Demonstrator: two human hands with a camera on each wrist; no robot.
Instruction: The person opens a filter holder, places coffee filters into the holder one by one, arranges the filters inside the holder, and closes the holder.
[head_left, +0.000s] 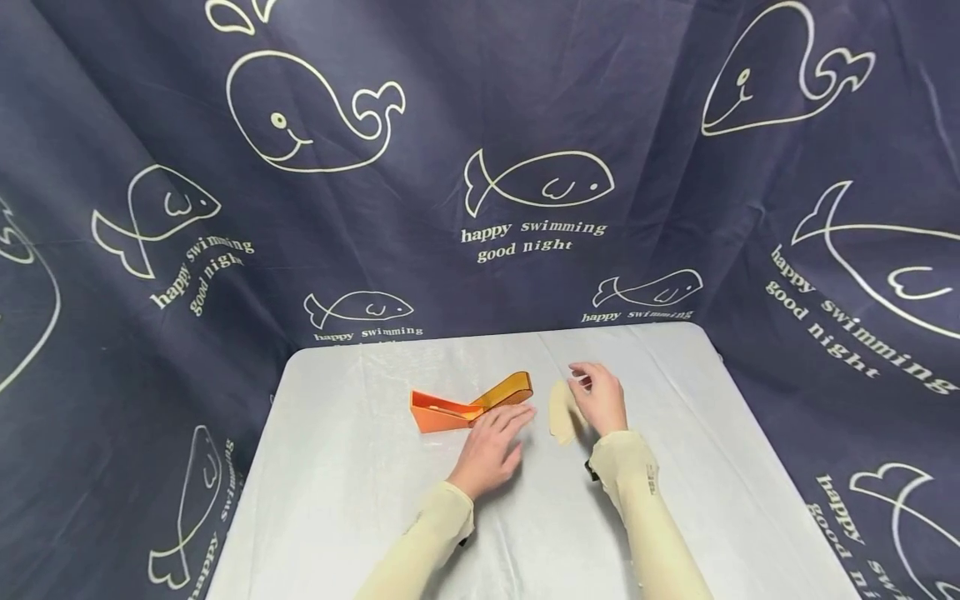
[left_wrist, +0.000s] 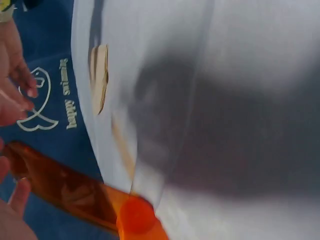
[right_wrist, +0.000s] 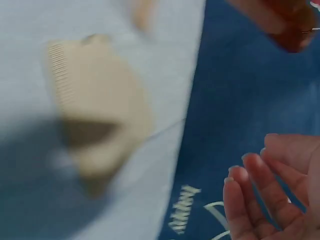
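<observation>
An orange filter box [head_left: 442, 418] lies on the table with its translucent amber lid [head_left: 504, 390] swung open to the right. My left hand [head_left: 491, 446] is at the near side of the lid, fingers stretched out along it; in the left wrist view its fingertips overlap the lid's far end. To the right lies a small stack of tan paper coffee filters [head_left: 561, 414], with a crimped edge showing in the right wrist view. Just above and beside the filters hovers my right hand [head_left: 600, 402], its fingers loosely bent with nothing between them.
The table [head_left: 337, 517] has a pale, slightly creased cover. Behind and around it hangs a dark blue curtain [head_left: 435, 267] printed with whales, fish and lettering. Something pale shows inside the orange box.
</observation>
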